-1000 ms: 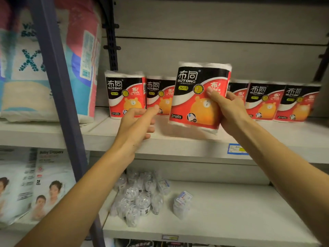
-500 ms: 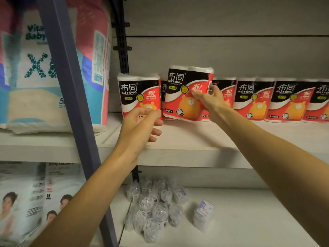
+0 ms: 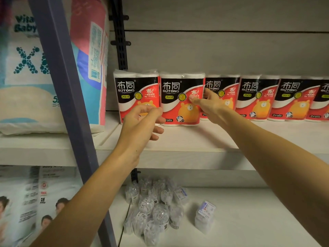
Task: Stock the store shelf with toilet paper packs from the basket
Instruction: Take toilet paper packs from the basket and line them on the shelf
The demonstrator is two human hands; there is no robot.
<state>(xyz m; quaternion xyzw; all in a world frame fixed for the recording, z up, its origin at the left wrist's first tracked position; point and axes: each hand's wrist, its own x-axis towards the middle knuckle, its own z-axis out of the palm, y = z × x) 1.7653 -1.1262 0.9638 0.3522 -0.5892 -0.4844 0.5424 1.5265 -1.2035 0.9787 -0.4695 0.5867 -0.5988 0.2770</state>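
A red, black and white two-roll toilet paper pack [image 3: 178, 106] stands upright on the white shelf [image 3: 195, 145], second from the left in a row. My right hand [image 3: 208, 106] holds its right edge, with the thumb on the front and the fingers round the side. My left hand [image 3: 138, 125] hovers in front of the leftmost pack [image 3: 135, 90], its fingers loosely curled and holding nothing. Several more packs [image 3: 252, 97] line the shelf to the right. The basket is out of view.
A purple upright post [image 3: 65, 86] stands close on the left, with a large diaper bag [image 3: 26, 68] behind it. On the lower shelf lie a heap of small clear-wrapped items [image 3: 153, 207] and a small box [image 3: 204, 216]. Diaper packs [image 3: 26, 202] sit at the lower left.
My right hand has carried the pack from the air back into the row and set it on the shelf beside the leftmost pack. My left hand has stayed near the leftmost pack.
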